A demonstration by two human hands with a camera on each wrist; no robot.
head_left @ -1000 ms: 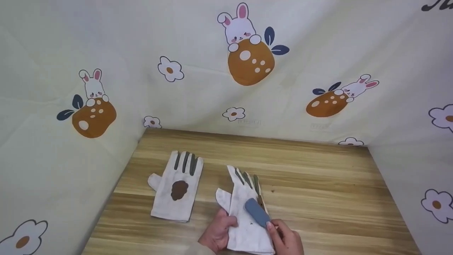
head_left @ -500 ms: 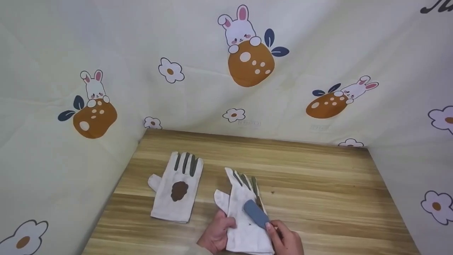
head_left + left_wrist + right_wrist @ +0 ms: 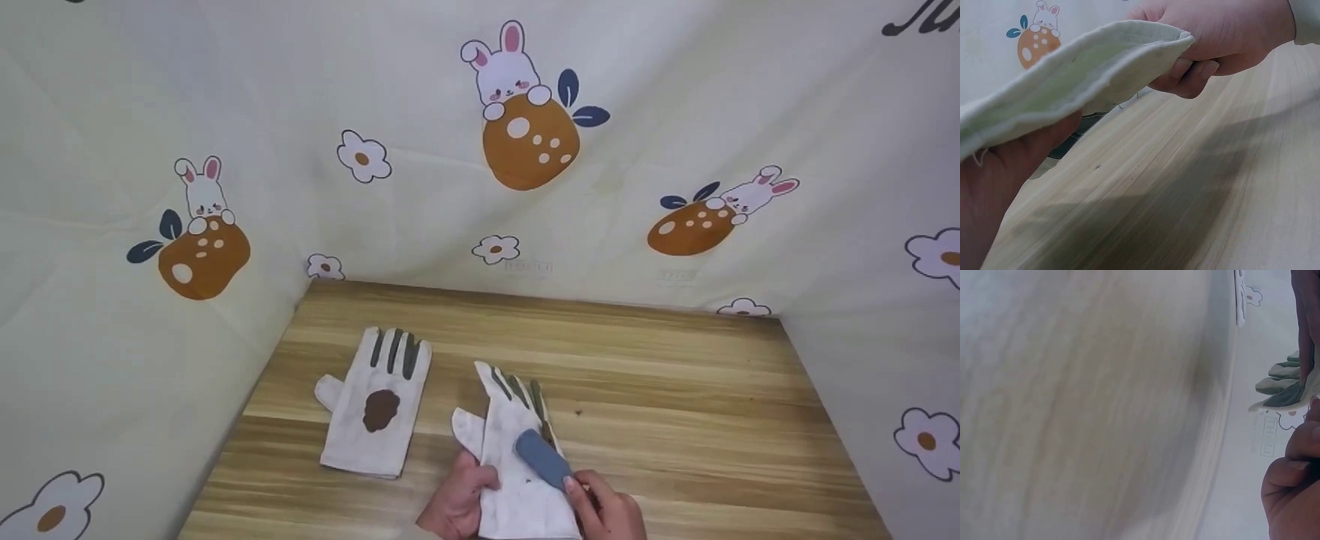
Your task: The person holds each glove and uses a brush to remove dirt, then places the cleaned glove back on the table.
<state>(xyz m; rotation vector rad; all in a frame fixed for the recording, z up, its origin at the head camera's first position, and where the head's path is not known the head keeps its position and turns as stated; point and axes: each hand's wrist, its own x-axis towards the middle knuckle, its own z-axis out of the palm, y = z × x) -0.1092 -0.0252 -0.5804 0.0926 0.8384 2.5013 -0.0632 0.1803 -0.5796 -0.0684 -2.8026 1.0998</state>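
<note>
A white work glove [image 3: 506, 442] with green finger patches is raised in the head view. My left hand [image 3: 457, 495] grips its left side near the cuff, thumb on top. My right hand [image 3: 607, 506] holds a flat, blue-grey, paddle-like tool [image 3: 541, 459], perhaps a brush, against the upper face of this glove; its underside is hidden. A small dark speck [image 3: 528, 481] shows on the cloth. In the left wrist view the glove's cuff opening [image 3: 1084, 73] faces the camera. The right wrist view shows the glove's green-patched fingers [image 3: 1280, 385] beyond my curled right fingers.
A matching glove [image 3: 349, 431] with a brown palm patch lies flat on the wooden table [image 3: 697, 420], left of the held one. Another dark speck [image 3: 577, 412] is on the tabletop. Rabbit-printed cloth [image 3: 420, 202] encloses the back and sides.
The head view has tilted up slightly, so the scene sits lower. The raised glove has shifted a little left under the tool. Both hands keep their grips.
</note>
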